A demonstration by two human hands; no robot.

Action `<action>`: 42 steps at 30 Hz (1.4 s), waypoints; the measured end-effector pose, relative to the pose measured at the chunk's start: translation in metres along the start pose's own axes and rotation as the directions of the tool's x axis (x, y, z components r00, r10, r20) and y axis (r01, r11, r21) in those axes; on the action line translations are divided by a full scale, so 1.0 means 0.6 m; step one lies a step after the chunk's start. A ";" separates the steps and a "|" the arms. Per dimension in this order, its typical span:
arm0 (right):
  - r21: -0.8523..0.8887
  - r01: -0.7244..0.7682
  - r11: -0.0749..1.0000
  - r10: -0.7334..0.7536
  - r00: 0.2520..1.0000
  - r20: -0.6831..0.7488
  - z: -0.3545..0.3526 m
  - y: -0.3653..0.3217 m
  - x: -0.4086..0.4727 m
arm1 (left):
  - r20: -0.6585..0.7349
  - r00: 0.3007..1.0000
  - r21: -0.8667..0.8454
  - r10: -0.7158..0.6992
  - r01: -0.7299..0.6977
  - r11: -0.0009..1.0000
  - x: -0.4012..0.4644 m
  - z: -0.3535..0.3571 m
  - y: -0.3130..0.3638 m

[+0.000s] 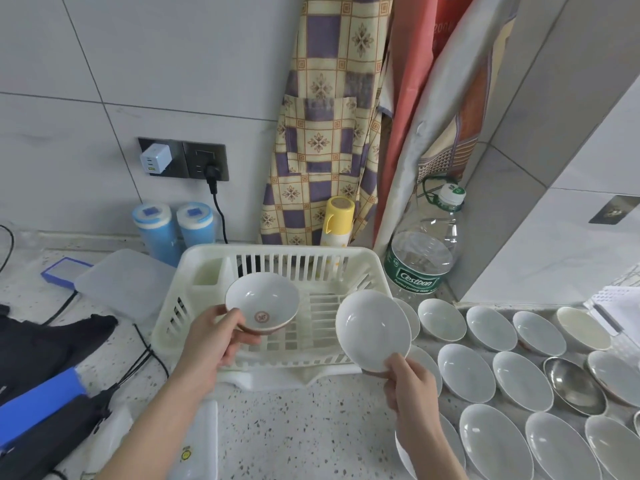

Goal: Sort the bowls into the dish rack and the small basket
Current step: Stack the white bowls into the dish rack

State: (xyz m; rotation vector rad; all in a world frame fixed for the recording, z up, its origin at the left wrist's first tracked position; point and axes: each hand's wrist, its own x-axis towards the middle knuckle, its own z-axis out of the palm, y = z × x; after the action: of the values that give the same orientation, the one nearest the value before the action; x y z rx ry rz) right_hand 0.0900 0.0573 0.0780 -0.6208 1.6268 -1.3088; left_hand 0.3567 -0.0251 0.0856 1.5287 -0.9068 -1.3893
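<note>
the bowl with a red mark (262, 303) is up over the white dish rack (273, 299), tipped a bit. the left hand (221, 336) has it in its grip — thumb on the rim, fingers curled under. the right hand (410, 388) pinches a plain white bowl (373, 330) by its low edge, just beside the rack. more white bowls (519, 379) sit in rows on the speckled desk (304, 427) — a metal bowl (573, 384) among them.

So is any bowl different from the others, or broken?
None looks broken. Among the white bowls on the counter, one metal bowl stands out. The left hand holds a bowl with a red emblem.
</note>
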 end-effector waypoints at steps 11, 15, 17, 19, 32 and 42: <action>-0.278 -0.124 0.953 0.167 0.976 0.137 0.084 -0.055 0.129 | -0.010 0.986 0.223 -0.168 0.166 0.961 0.135 0.029 0.008; -0.365 -0.142 0.920 0.207 0.967 0.146 0.110 -0.053 0.166 | -0.041 0.974 0.224 -0.221 0.224 0.948 0.167 0.036 -0.007; -0.375 -0.157 0.914 0.220 0.966 0.133 0.121 -0.050 0.181 | -0.039 0.968 0.202 -0.248 0.250 0.947 0.181 0.038 -0.014; -0.360 -0.175 0.916 0.232 0.965 0.121 0.129 -0.044 0.192 | -0.037 0.963 0.191 -0.267 0.269 0.944 0.190 0.040 -0.021; -0.313 -0.167 0.935 0.232 0.955 0.183 0.168 -0.016 0.205 | -0.070 0.960 0.228 -0.272 0.280 0.932 0.229 0.039 -0.058; -0.298 -0.135 0.945 0.194 0.965 0.177 0.175 0.003 0.207 | 0.130 0.865 -0.243 -0.485 0.502 0.830 0.218 0.022 -0.061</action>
State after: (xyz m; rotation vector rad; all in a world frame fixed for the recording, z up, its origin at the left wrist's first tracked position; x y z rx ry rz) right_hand 0.1278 -0.0943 0.0332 -0.7472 1.6688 -0.8653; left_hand 0.3578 -0.1335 0.0030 1.5728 -0.3307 -1.8528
